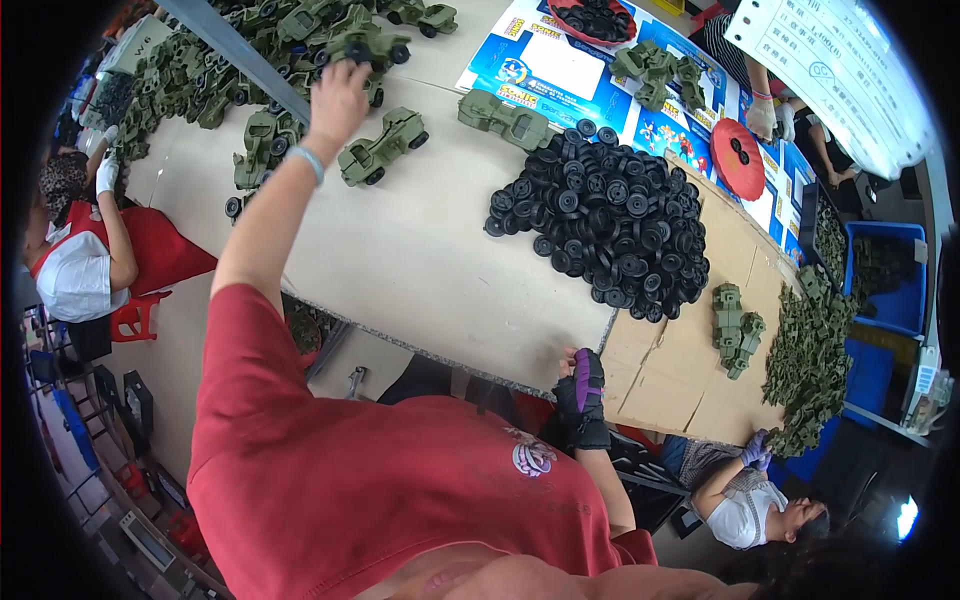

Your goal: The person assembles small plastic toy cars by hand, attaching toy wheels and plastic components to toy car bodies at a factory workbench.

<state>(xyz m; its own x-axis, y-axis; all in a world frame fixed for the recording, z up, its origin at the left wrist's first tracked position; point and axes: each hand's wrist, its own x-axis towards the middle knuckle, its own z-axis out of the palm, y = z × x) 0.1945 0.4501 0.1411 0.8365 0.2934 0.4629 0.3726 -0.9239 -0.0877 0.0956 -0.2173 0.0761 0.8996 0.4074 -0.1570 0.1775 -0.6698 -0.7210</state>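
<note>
My left hand (338,100) is stretched far out across the beige table (400,250), at the edge of the crowd of green toy cars (270,40) massed along its far side. The fingers are curled over one green toy car with black wheels (370,48) and appear closed on it, though the back of the hand hides the contact itself. A pale band (308,162) sits on that wrist, and my red sleeve (250,340) covers the upper arm.

My right hand (582,398), in a black and purple fingerless glove, rests at the near edge of the table where a sheet of brown cardboard (670,370) begins. The fingers are folded in; I cannot tell whether they hold anything.

Two more finished green cars lie apart on the bare tabletop: one (382,147) just right of my left forearm, another (505,119) further right, close to the heap of black wheels (605,220). That heap sits between the two hands, nearer the right.

On the cardboard, a small cluster of green car bodies without wheels (735,328) lies beside a larger pile of green parts (810,360). A red round lid (738,158) stands beyond the wheel heap on a blue printed sheet (560,70).

Other workers are present: one in white seated at the left (75,270), one at the lower right reaching with a purple-gloved hand (756,452) to the parts pile.
</note>
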